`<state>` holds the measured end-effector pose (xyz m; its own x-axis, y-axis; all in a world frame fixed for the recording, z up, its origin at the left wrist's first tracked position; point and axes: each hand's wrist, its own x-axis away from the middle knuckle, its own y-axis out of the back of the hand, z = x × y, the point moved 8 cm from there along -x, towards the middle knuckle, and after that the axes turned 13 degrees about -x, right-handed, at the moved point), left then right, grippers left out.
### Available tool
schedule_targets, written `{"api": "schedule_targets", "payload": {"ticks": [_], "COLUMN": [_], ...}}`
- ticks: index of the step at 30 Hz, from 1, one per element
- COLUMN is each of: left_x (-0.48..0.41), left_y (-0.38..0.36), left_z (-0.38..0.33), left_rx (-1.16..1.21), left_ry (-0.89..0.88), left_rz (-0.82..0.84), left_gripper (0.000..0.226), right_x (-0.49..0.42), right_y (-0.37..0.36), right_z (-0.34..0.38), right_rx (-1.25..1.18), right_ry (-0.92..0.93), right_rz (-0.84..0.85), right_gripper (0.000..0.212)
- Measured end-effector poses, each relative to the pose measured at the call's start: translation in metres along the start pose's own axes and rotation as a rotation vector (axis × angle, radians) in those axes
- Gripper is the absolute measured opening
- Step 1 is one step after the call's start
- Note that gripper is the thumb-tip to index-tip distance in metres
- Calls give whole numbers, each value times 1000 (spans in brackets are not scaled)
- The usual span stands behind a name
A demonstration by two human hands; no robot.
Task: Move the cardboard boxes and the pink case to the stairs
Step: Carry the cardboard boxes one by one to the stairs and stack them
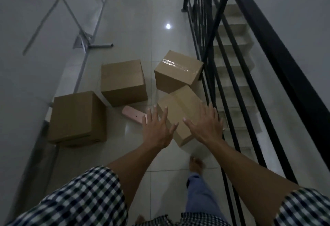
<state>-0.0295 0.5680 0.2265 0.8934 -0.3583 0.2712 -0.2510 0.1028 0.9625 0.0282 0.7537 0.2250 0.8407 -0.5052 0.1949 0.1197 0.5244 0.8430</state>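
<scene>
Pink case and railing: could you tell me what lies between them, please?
One cardboard box lies between the pink case and the railing, as the head view shows.

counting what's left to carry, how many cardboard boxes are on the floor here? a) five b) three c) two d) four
d: four show, the wall box, the middle box, the taped box and the nearest box.
</scene>
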Motion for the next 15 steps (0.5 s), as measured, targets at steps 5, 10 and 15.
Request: {"api": "schedule_targets", "payload": {"ticks": [5,10,15], "left_x": [-78,-138,-194], "left_y": [-14,-34,-89], "left_z": [-33,-50,-54], "left_rx": [48,127,151], "left_ry": [113,220,300], "left_rz": [75,105,163], "left_gripper": [80,78,78], "right_x": [-94,-168,-236], "right_y": [-8,-19,-67], "right_z": [-26,-47,-74], "right_rx": [33,76,133], "right_ry": [29,60,85], "right_rz": [123,227,293], "right_gripper": [101,102,102]}}
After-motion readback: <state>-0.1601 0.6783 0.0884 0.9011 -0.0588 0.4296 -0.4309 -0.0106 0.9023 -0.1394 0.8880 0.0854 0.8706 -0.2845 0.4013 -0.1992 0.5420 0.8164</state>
